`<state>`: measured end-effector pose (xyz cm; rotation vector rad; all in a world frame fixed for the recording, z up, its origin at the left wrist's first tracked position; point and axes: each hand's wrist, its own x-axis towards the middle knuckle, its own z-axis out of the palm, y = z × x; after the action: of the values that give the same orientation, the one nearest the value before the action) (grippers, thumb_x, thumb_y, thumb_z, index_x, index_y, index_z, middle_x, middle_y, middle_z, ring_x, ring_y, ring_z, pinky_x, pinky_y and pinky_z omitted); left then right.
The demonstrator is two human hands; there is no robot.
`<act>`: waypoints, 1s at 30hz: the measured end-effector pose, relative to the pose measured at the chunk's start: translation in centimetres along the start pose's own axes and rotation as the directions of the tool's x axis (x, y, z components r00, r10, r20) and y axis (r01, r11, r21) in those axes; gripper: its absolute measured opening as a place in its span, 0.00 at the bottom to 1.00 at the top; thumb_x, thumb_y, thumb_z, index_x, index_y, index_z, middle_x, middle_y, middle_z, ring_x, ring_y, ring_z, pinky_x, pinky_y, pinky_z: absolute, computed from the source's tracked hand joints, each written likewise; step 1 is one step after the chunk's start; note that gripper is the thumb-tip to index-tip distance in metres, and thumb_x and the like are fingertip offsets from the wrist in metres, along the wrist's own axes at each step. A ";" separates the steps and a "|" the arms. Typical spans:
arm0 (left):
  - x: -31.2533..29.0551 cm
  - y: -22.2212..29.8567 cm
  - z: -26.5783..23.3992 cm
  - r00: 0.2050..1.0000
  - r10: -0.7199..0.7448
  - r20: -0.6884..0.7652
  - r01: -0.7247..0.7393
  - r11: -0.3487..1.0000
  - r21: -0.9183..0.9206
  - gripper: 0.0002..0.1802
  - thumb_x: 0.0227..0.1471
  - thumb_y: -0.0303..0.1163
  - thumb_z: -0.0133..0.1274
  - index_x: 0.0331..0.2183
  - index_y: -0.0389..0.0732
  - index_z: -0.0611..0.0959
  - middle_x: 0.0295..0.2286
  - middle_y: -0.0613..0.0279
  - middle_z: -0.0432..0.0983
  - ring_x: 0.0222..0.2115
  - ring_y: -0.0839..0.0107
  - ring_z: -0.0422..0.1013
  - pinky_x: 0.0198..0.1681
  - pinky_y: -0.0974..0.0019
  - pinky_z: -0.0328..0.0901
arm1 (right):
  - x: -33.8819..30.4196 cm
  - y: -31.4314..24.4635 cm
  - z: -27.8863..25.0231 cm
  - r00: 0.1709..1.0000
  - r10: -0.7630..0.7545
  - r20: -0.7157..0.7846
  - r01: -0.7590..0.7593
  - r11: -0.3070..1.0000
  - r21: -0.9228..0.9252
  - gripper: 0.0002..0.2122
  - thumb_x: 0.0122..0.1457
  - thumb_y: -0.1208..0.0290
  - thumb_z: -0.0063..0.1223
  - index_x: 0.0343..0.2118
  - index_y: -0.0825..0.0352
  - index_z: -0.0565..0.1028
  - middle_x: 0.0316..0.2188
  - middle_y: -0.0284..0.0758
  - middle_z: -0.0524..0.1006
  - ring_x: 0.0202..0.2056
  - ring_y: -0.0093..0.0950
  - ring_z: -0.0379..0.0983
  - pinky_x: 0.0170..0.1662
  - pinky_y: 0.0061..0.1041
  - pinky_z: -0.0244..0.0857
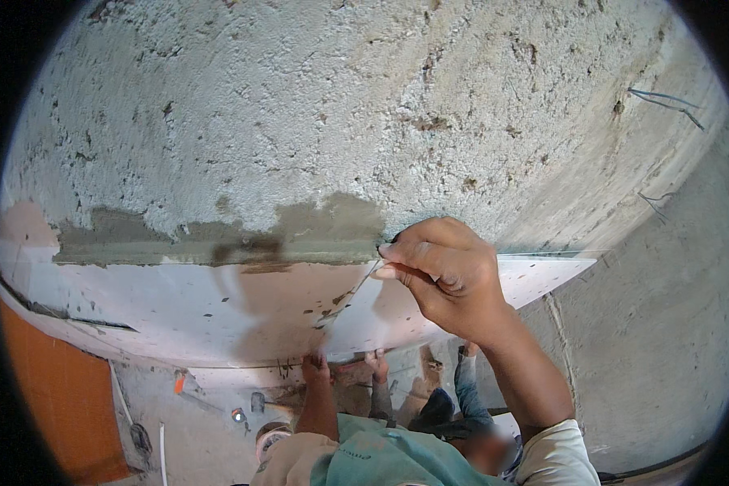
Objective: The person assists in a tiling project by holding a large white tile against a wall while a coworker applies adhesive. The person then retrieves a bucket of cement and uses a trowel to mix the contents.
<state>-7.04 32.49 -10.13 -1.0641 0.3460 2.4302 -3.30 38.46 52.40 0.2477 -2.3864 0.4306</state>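
My right hand (445, 271) is at the upper edge of the white speckled tile panels (194, 312), thumb and forefinger pinched together. A small dark bit shows at the fingertips, too small to name. Right below the pinch, a seam smeared with grey mortar (344, 301) slants down between two panels. My left hand (316, 370) is low down at the panels' bottom edge; its fingers are too small and partly hidden to read. A band of grey mortar (324, 231) lies along the top edge, left of my right hand.
Rough, pitted plaster wall (300, 105) rises above the panels. Loose wires (664, 101) stick out at the right. Below, a co-worker's hand (377, 364) is close to the bottom edge, right of my left hand. An orange-brown board (57, 397) and an orange-handled tool (180, 382) are at lower left.
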 end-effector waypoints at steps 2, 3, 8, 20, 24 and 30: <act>-3.2 -2.4 1.8 0.981 -0.112 -0.155 0.107 0.993 -0.043 0.12 0.50 0.26 0.45 0.18 0.44 0.65 0.14 0.68 0.55 0.15 0.73 0.51 0.25 0.67 0.56 | -1.5 1.3 -1.0 0.997 0.072 0.029 -0.070 0.995 -0.065 0.11 0.39 0.84 0.60 0.29 0.67 0.79 0.25 0.36 0.74 0.27 0.31 0.71 0.30 0.25 0.64; -2.9 -2.4 1.5 0.988 -0.116 -0.103 0.113 0.993 -0.039 0.12 0.50 0.26 0.45 0.18 0.44 0.65 0.14 0.68 0.55 0.16 0.73 0.51 0.26 0.66 0.56 | -1.5 1.2 -1.1 0.996 0.078 0.037 -0.075 0.995 -0.069 0.11 0.39 0.84 0.61 0.30 0.67 0.79 0.25 0.35 0.75 0.28 0.29 0.72 0.31 0.24 0.64; 2.0 1.4 -2.5 0.898 0.281 0.339 -0.409 0.819 0.403 0.13 0.50 0.26 0.46 0.17 0.44 0.63 0.14 0.69 0.52 0.16 0.72 0.50 0.30 0.65 0.58 | 0.7 -0.3 0.1 0.997 -0.083 0.003 0.083 0.996 -0.018 0.09 0.39 0.83 0.58 0.27 0.68 0.77 0.23 0.36 0.72 0.25 0.34 0.69 0.27 0.28 0.63; 1.3 1.0 -1.6 0.912 -0.184 0.368 0.273 0.940 -0.205 0.08 0.49 0.25 0.45 0.23 0.47 0.65 0.13 0.72 0.46 0.14 0.76 0.48 0.27 0.67 0.55 | 0.2 -0.1 -0.5 1.000 -0.004 0.023 0.005 0.999 -0.040 0.11 0.38 0.85 0.57 0.28 0.69 0.76 0.25 0.37 0.73 0.26 0.36 0.70 0.28 0.28 0.64; -0.4 -0.4 -1.1 0.969 -0.131 0.208 0.148 0.986 -0.070 0.09 0.47 0.22 0.45 0.22 0.47 0.64 0.13 0.72 0.46 0.14 0.76 0.48 0.26 0.67 0.55 | -0.3 0.2 -0.6 0.999 -0.004 0.034 0.006 0.997 -0.071 0.11 0.37 0.85 0.57 0.28 0.69 0.76 0.24 0.38 0.73 0.26 0.36 0.69 0.28 0.29 0.64; -0.7 0.8 -0.8 0.967 -0.128 0.219 0.136 0.991 -0.020 0.12 0.46 0.22 0.45 0.19 0.46 0.62 0.13 0.72 0.45 0.15 0.75 0.46 0.28 0.67 0.54 | -0.1 0.2 -0.2 1.000 0.015 0.008 -0.015 0.998 -0.056 0.09 0.37 0.84 0.57 0.26 0.68 0.76 0.23 0.37 0.72 0.25 0.36 0.69 0.28 0.29 0.63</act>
<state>-6.51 31.27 -10.16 -0.7972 0.1551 2.4096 -3.11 38.69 52.43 0.2069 -2.4063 0.3704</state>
